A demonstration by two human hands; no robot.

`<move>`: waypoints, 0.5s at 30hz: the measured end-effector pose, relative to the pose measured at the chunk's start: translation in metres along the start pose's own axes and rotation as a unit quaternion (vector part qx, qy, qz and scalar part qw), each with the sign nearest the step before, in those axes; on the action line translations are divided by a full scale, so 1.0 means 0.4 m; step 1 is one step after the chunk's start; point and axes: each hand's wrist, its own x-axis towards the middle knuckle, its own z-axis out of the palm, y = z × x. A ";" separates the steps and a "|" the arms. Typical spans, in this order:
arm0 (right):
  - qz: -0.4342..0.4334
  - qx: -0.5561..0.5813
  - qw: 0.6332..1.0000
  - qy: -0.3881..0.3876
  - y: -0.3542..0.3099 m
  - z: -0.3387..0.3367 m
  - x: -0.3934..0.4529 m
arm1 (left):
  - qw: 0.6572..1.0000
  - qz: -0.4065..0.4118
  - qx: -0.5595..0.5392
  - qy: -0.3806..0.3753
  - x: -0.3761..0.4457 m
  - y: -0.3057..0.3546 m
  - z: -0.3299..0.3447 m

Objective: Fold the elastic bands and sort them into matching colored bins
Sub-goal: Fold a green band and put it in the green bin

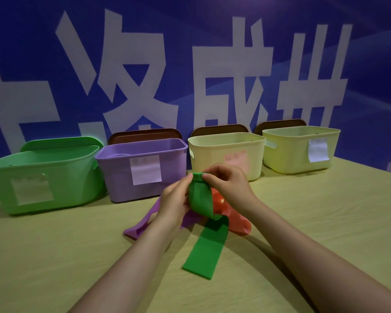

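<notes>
- My left hand [174, 199] and right hand [229, 184] both pinch the top of a green elastic band [201, 199], fingertips meeting at its folded upper edge, raised above the table [325, 222].
- My left thumb and fingers curl round the band's left side; my right fingers close on its right corner.
- From the pinch the green band hangs down, bends once, and its long free end lies flat on the table, pointing toward me between my forearms.
- Under my hands lie two more bands: a purple band [142, 224] spread to the left, partly hidden by my left wrist, and a red-orange band [235, 220] to the right, touching the green one.
- Four bins stand in a row at the back of the table: a green bin [43, 177] far left, a purple bin [145, 170] beside it, a cream bin [226, 152] behind my right hand, and a pale yellow-green bin [300, 150] far right.
- Each bin carries a paper label on its front wall; the writing is too blurred to read.
- Lids lean upright behind the bins: a green lid [61, 143] and three brown lids [145, 133].
- A blue wall banner [190, 64] with large white characters fills the background.
</notes>
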 end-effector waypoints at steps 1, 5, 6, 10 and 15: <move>-0.004 -0.003 1.000 0.000 0.001 -0.001 0.000 | 1.000 -0.003 0.009 0.003 0.001 -0.003 0.000; -0.013 -0.003 1.000 -0.023 -0.004 -0.005 -0.003 | 0.999 0.024 0.038 0.023 0.007 -0.011 -0.007; -0.013 -0.002 0.999 -0.030 -0.005 -0.007 -0.002 | 0.998 0.031 0.044 0.024 0.007 -0.010 -0.007; -0.026 -0.019 0.999 -0.030 -0.002 -0.011 0.001 | 0.997 0.040 0.060 0.025 0.006 -0.011 -0.007; -0.144 -0.153 0.977 -0.017 0.001 -0.018 0.002 | 0.999 -0.005 0.029 0.022 0.004 -0.012 -0.003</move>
